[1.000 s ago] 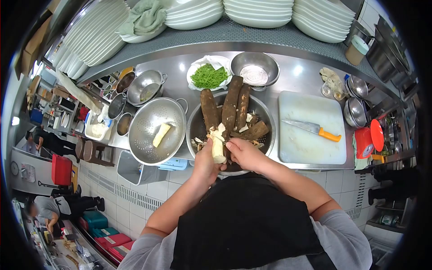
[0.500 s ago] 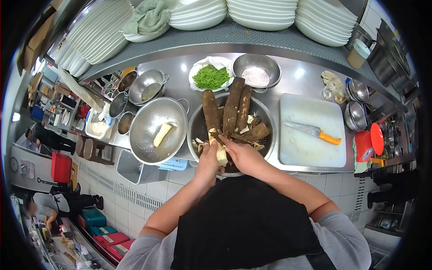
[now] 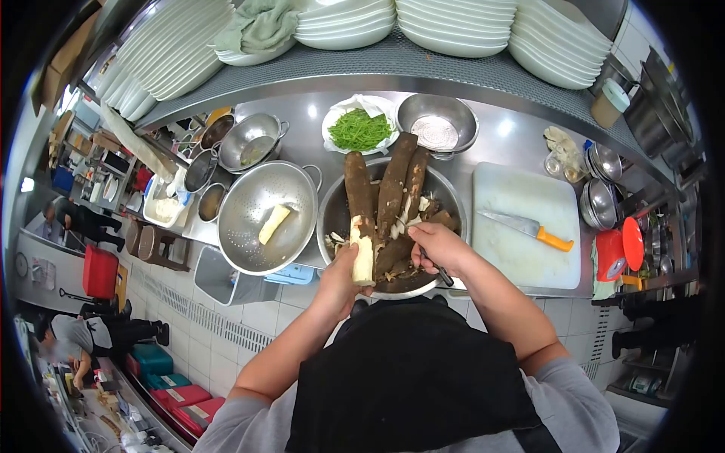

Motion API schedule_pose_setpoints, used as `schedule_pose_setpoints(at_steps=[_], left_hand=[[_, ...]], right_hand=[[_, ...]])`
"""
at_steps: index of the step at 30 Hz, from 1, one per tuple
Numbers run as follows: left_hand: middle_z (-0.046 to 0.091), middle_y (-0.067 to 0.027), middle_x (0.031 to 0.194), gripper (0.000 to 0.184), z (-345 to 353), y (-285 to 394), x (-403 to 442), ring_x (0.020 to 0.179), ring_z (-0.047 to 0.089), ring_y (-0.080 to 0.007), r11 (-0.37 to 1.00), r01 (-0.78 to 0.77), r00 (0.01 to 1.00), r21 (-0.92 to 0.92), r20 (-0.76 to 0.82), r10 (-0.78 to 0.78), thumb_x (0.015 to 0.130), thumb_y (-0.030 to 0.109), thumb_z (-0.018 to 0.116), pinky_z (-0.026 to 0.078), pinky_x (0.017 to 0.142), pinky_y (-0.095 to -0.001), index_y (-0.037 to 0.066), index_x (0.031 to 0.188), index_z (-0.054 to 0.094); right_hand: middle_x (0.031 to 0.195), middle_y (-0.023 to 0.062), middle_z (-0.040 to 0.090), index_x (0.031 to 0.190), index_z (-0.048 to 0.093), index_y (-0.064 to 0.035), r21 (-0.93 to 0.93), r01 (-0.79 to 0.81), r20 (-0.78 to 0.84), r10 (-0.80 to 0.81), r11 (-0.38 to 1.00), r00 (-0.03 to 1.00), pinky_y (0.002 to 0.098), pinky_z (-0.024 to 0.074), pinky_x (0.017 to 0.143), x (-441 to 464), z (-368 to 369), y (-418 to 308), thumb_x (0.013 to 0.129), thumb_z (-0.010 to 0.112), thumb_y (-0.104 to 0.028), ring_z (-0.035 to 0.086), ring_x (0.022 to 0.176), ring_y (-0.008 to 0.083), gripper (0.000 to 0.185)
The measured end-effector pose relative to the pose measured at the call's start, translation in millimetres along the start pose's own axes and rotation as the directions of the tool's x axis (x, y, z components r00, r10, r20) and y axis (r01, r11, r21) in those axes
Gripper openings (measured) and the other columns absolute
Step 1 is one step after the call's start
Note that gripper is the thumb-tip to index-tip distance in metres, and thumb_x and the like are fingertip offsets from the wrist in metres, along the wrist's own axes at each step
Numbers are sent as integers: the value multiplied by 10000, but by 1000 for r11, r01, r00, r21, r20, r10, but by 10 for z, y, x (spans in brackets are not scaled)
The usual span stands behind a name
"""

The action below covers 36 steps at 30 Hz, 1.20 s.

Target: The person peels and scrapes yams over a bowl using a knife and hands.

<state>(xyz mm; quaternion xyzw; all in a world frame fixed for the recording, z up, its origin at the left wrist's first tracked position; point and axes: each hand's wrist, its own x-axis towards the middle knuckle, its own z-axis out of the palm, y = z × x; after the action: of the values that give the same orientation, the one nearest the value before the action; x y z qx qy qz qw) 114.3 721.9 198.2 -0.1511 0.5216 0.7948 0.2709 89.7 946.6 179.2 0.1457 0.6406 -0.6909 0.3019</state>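
Observation:
My left hand point(image 3: 341, 278) holds a long brown root point(image 3: 359, 189) whose near end is peeled to pale yellow flesh. It leans over a metal bowl point(image 3: 458, 198) that contains more brown roots point(image 3: 396, 177) and scraps of peel. Over the bowl's right side, my right hand point(image 3: 440, 248) is closed around a small tool with a dark handle point(image 3: 445, 278); its working end is hard to make out. To the left, a colander point(image 3: 238, 219) contains one peeled pale piece point(image 3: 273, 224).
A knife with an orange handle point(image 3: 555, 240) lies on a white cutting board point(image 3: 521, 268). Behind the bowl are a plate of green strips point(image 3: 359, 130) and an empty metal bowl point(image 3: 465, 124). Stacked plates point(image 3: 453, 26) line the shelf. A person point(image 3: 94, 332) stands far left.
My right hand has moved right, away from the root in my left hand. More pale flesh shows on that root. The view has shifted slightly.

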Motion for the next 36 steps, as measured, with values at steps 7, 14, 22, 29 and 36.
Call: schedule_pose_setpoints(at_steps=[7, 14, 22, 29, 36], left_hand=[[653, -107, 999, 372, -144, 33, 35, 754, 620, -207, 997, 4, 990, -81, 138, 7, 1071, 372, 391, 430, 545, -320, 66, 1218, 542], [637, -112, 851, 425, 109, 165, -72, 654, 590, -206, 989, 40, 993, -145, 113, -24, 1090, 409, 340, 411, 510, -310, 45, 1136, 554], [642, -104, 900, 367, 69, 74, -17, 730, 622, -196, 990, 111, 978, -82, 183, -95, 1078, 388, 389, 419, 531, -313, 65, 1148, 549], [638, -113, 898, 336, 175, 56, -100, 708, 610, -205, 989, 141, 985, 48, 92, -145, 1072, 357, 412, 429, 522, -331, 63, 1172, 539], [621, -52, 977, 337, 107, 140, -18, 721, 621, -163, 999, 10, 995, 47, 98, -14, 1080, 323, 380, 459, 502, -303, 84, 1283, 503]], right_hand=[[817, 208, 658, 1008, 618, -6, -586, 454, 74, -513, 672, 855, 438, 501, 648, -242, 91, 61, 1046, 490, -297, 653, 723, 365, 320], [838, 191, 634, 923, 613, -6, -646, 614, 261, -624, 454, 737, 486, 491, 734, -525, 309, -138, 1018, 545, -255, 631, 842, 413, 275], [845, 193, 642, 905, 619, 1, -726, 561, 140, -713, 399, 687, 486, 492, 741, -335, 277, -21, 999, 574, -226, 630, 847, 413, 250], [884, 238, 684, 914, 647, 34, -689, 338, -98, -543, 642, 834, 487, 505, 777, 67, -142, -56, 1030, 505, -310, 650, 866, 446, 390], [838, 255, 667, 906, 643, 40, -593, 414, 12, -506, 691, 862, 453, 504, 762, -194, -11, -92, 1028, 513, -309, 662, 833, 430, 392]])
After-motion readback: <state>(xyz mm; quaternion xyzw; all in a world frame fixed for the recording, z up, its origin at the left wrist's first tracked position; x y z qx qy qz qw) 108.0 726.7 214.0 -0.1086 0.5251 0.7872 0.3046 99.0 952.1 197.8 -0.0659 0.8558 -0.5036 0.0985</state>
